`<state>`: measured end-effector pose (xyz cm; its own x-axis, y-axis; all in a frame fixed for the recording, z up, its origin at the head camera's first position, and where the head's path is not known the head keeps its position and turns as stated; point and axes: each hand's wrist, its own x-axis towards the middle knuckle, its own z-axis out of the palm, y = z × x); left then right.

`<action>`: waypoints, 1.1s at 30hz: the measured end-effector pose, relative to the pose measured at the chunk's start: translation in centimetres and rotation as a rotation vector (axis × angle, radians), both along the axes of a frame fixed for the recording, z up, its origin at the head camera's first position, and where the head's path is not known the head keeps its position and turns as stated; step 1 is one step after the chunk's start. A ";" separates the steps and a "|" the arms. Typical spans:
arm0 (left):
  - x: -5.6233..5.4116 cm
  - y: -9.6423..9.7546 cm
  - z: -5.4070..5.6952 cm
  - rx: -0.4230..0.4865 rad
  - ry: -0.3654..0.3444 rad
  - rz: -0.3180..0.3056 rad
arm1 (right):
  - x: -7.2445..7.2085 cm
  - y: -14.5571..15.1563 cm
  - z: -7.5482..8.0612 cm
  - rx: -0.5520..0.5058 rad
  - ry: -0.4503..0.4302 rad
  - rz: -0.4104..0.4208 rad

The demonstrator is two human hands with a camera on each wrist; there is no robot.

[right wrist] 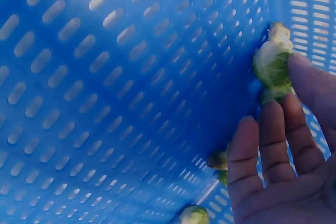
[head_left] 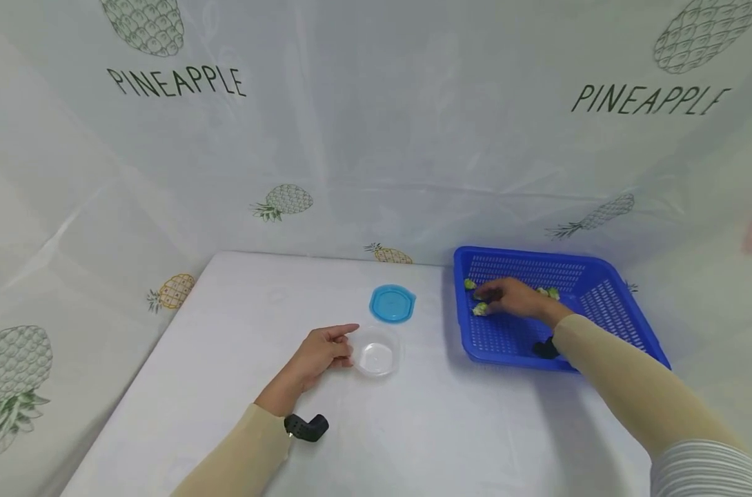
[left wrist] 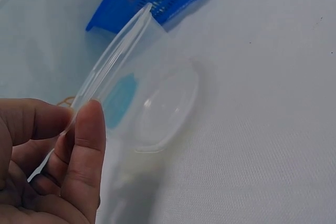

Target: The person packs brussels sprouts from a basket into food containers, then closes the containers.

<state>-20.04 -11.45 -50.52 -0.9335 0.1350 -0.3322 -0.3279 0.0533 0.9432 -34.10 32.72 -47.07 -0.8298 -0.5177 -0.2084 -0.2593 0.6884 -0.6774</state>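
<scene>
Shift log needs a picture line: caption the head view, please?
Left hand holds a clear container near a light-blue lid; right hand reaches among small green vegetables in a blue basket.

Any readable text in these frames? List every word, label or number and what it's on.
"PINEAPPLE": upper left of the printed white sheet at the back, head view.
"PINEAPPLE": upper right of the same sheet, head view.
Blue basket, blue lid, clear container: no legible text; any fine embossing is too small to read.
Black wrist device: any marking too small to read.
No numbers legible.
</scene>
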 end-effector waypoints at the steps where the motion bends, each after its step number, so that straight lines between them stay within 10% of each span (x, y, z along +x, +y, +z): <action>1: 0.0 -0.1 0.1 -0.001 0.000 0.000 | -0.1 -0.1 -0.1 0.005 0.003 0.010; 21: 0.3 0.1 0.1 0.012 -0.006 -0.002 | -0.1 0.4 -0.6 0.069 0.081 -0.012; 33: 0.4 0.2 0.3 0.018 -0.004 -0.003 | 1.5 0.0 3.3 -0.063 0.034 -0.136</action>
